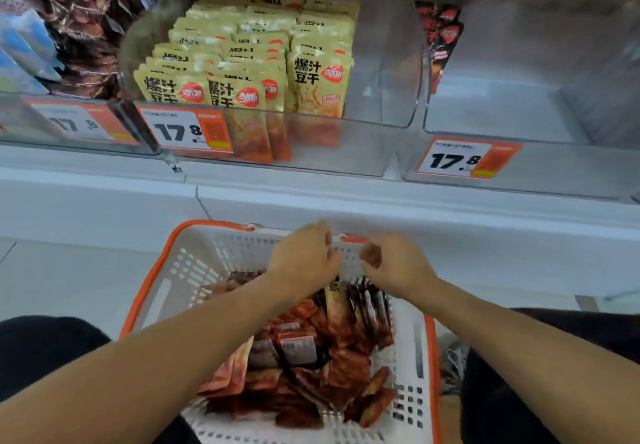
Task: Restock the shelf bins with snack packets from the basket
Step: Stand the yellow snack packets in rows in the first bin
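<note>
A white basket with an orange rim (152, 270) sits on the floor below the shelf, with several red-brown snack packets (311, 357) piled in it. Both my hands hover over its far end, close together and blurred. My right hand (401, 267) pinches a small red-brown packet (372, 255) between thumb and fingers. My left hand (304, 256) has its fingers curled down over upright packets (346, 301); whether it grips one is hidden. On the shelf above, the middle clear bin (311, 153) holds rows of yellow packets (242, 63). The right clear bin (519, 104) holds only a few black-red packets (440, 35).
A left bin (69, 125) holds dark brown packets (86, 28) and blue ones (20, 45). Orange-and-white price tags reading 17.8 (187, 132) hang on the bin fronts. A white shelf ledge (346, 201) runs between bins and basket. My dark-clad knees (41, 350) flank the basket.
</note>
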Motion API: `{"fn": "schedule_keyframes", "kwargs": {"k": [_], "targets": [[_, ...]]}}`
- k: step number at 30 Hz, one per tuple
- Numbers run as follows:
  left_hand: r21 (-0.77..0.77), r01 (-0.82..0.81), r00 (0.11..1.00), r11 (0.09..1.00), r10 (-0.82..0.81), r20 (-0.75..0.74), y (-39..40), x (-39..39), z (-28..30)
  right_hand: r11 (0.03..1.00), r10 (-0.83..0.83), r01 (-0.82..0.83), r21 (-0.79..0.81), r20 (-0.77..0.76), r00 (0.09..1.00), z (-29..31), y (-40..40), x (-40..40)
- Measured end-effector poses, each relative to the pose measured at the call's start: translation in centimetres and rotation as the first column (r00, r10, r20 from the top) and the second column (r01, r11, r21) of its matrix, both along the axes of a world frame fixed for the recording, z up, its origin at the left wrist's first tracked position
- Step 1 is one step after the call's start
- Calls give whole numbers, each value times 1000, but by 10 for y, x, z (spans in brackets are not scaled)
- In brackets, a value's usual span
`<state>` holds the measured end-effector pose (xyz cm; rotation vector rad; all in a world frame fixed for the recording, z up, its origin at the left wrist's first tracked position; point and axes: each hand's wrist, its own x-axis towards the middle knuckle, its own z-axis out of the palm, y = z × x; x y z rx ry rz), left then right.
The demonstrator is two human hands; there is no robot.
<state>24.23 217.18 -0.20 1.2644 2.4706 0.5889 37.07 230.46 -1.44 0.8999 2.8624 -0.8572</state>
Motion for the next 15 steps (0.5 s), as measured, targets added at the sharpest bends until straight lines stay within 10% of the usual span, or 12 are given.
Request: {"fn": "schedule_keyframes", "kwargs": {"k": [5,15], "targets": [[-327,-72,940,942,174,295,-20,13,-81,992,26,7,-122,261,965,-54,-14,31],[-373,-381,728,846,523,444,-17,43,-154,955,295,-208,-212,604,740,-91,-17,36]]}}
